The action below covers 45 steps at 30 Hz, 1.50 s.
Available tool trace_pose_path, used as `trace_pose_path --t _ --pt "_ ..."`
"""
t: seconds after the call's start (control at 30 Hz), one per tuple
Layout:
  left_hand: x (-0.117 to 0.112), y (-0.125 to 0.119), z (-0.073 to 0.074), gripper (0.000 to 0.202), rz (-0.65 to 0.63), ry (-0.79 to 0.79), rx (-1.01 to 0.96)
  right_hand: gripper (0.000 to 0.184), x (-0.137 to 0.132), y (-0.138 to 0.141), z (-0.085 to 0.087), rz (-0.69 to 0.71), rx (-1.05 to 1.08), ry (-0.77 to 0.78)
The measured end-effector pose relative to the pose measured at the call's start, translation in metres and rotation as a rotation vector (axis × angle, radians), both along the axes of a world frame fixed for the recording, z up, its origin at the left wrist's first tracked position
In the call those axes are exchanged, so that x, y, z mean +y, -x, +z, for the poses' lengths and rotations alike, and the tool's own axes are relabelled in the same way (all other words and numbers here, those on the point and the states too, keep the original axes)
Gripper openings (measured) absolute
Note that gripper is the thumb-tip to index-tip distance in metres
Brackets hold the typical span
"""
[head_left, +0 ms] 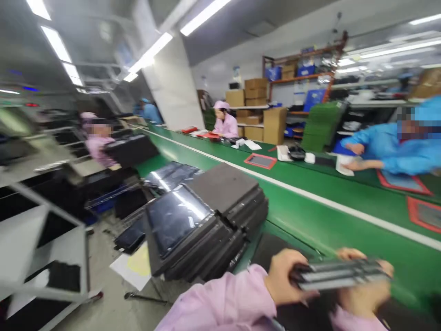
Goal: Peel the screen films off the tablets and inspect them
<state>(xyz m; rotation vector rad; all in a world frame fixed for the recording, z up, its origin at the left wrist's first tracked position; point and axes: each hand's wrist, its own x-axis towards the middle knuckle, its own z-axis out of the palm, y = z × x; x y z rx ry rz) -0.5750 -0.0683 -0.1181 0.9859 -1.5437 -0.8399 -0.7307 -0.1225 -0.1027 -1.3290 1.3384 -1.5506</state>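
Note:
Both of my hands grip a small stack of thin flat slabs [341, 272] with dark and silvery edges, seen nearly edge-on and blurred by motion. My left hand [284, 276] closes round its left end, thumb and fingers on opposite faces. At the other end, my right hand [367, 292] is wrapped round it, partly hidden behind the slabs. Beneath my hands lies a dark foam sheet [275, 248]. To the left stands a pile of dark foam trays [223, 188], with a glossy black screen panel [177, 218] resting on its near part.
A green conveyor belt [292, 202] with a white line runs across. Opposite, a person in blue [389, 142] works beside red-framed panels [260, 161]. Persons in pink sit farther off. A metal cart [84, 253] stands at left; cardboard boxes [255, 94] fill shelves behind.

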Motion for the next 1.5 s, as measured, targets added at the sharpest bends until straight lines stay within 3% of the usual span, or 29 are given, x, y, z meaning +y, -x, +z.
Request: trace_pose_path --t 0.03,0.07,0.13,0.27,0.37,0.5,0.63,0.9,1.13,1.5 --pt "-0.001 -0.004 -0.004 0.056 0.056 0.104 -0.007 0.058 0.004 -0.003 -0.007 -0.075 -0.087 -0.021" --pt "-0.003 -0.009 -0.008 0.051 0.114 0.143 0.019 0.058 0.007 -0.006 -0.014 -0.121 -0.331 -0.034" --pt "-0.007 -0.02 -0.02 0.047 0.178 0.15 0.083 0.057 0.011 -0.009 -0.028 -0.163 -0.38 -0.068" --pt "-0.014 -0.033 -0.048 0.061 0.123 0.09 0.124 0.064 0.02 0.003 -0.054 0.129 -0.343 -0.042" --pt "-0.016 -0.035 -0.062 0.06 0.104 0.079 0.105 0.046 0.025 0.014 -0.065 0.285 -0.195 0.001" --pt "-0.016 -0.042 -0.065 0.024 0.081 0.039 0.066 0.028 0.037 0.005 -0.071 0.207 -0.205 0.074" --pt "-0.014 -0.054 -0.065 0.017 0.058 -0.03 0.042 0.022 0.057 -0.01 -0.072 0.146 -0.212 0.062" --pt "-0.025 -0.064 -0.094 0.036 0.067 -0.01 0.016 0.022 0.068 -0.012 -0.069 0.268 -0.206 0.059" --pt "-0.013 -0.071 -0.084 0.024 0.06 -0.12 -0.019 0.019 0.064 -0.012 -0.066 0.251 -0.229 0.038" --pt "-0.008 -0.072 -0.08 0.033 0.057 -0.389 0.038 0.017 0.063 -0.011 -0.056 0.239 -0.237 0.066"
